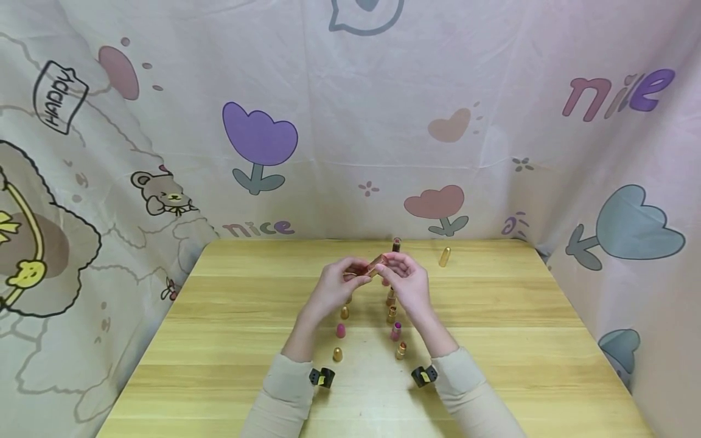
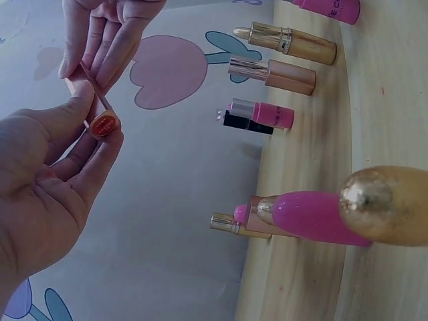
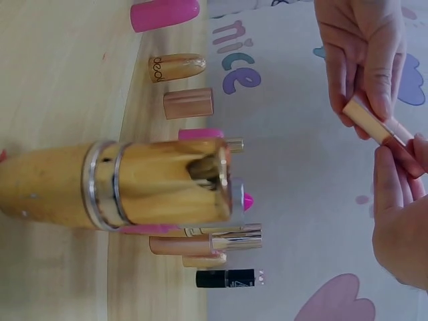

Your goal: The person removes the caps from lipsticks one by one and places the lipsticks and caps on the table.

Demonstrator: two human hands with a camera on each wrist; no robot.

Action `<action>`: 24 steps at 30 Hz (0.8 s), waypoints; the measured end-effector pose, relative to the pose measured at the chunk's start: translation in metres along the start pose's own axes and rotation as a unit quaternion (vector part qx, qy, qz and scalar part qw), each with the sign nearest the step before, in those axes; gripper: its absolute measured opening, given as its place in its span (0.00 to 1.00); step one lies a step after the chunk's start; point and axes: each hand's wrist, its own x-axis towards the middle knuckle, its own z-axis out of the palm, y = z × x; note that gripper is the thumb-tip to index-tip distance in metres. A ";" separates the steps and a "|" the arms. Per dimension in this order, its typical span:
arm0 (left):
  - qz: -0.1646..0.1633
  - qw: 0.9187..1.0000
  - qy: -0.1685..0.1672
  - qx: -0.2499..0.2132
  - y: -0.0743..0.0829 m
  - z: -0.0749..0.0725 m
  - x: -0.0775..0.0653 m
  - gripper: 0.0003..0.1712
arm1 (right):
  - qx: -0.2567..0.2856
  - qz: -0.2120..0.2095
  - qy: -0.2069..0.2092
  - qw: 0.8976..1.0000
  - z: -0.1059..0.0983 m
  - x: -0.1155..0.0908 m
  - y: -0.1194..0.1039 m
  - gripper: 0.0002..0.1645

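Above the table, my left hand (image 1: 335, 286) and right hand (image 1: 411, 285) pinch a copper-coloured lipstick tube (image 1: 376, 266) between them, one at each end. In the left wrist view, a red round end (image 2: 104, 125) of the tube shows by the left fingers. The right wrist view shows its lighter gold part (image 3: 364, 120) in the left hand and the darker copper part near the right fingertips. Whether the tube is joined or pulled apart I cannot tell. Beneath the hands, lipstick caps stand in a left row, including a pink cap (image 1: 341, 330); uncapped lipsticks, including a purple one (image 1: 396, 331), form a right row.
A gold cap (image 1: 337, 354) and a gold lipstick (image 1: 401, 350) stand at the near ends of the rows. Farther back are a dark lipstick (image 1: 397, 244) and a tall gold tube (image 1: 445, 257). A printed curtain (image 1: 350, 121) surrounds the wooden table (image 1: 219, 365).
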 end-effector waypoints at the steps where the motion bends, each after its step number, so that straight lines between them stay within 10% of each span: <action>1: -0.001 1.000 -0.001 0.003 0.000 0.000 0.000 0.17 | 0.002 0.000 -0.002 1.000 0.000 0.000 0.000 0.19; 24: -0.045 0.996 0.049 -0.062 -0.007 -0.027 -0.025 0.20 | -0.029 -0.073 0.029 0.997 -0.040 -0.004 -0.027 0.21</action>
